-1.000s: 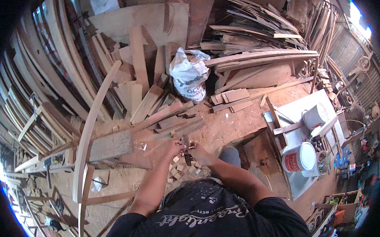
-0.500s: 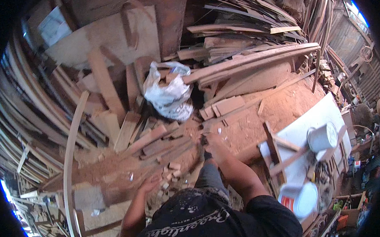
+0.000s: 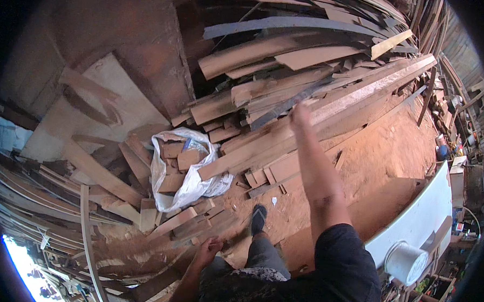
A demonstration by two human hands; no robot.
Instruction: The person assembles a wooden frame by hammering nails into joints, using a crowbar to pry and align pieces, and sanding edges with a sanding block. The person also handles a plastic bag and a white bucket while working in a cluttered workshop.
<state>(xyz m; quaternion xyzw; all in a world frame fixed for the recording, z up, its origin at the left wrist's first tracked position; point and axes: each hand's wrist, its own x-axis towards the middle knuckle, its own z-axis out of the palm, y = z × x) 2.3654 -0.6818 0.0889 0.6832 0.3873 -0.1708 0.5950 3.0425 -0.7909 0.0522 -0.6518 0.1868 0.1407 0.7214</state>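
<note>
My right arm stretches forward, and my right hand (image 3: 300, 117) is over the long thick planks (image 3: 358, 96) of the stack. Motion smears its fingers, so whether it touches or grips a plank cannot be told. Low in front of my body, my left hand (image 3: 211, 247) hangs with fingers loosely bent and nothing visible in it. Beyond it stands a white plastic sack (image 3: 167, 201) with wood offcuts (image 3: 190, 159) inside. One plank's near end reaches the sack's right side.
Short boards (image 3: 179, 224) lie below the sack. A pale sheet (image 3: 97, 117) leans on the back wall. To the right, a white bucket (image 3: 406, 263) rests against a white panel (image 3: 420, 223). Sawdust (image 3: 382, 157) covers the ground. My sandalled foot (image 3: 258, 219) stands near the sack.
My right hand has risen from low near my leg to over the planks. My left hand has drawn closer to my body. The view has shifted, showing more of the sack's inside.
</note>
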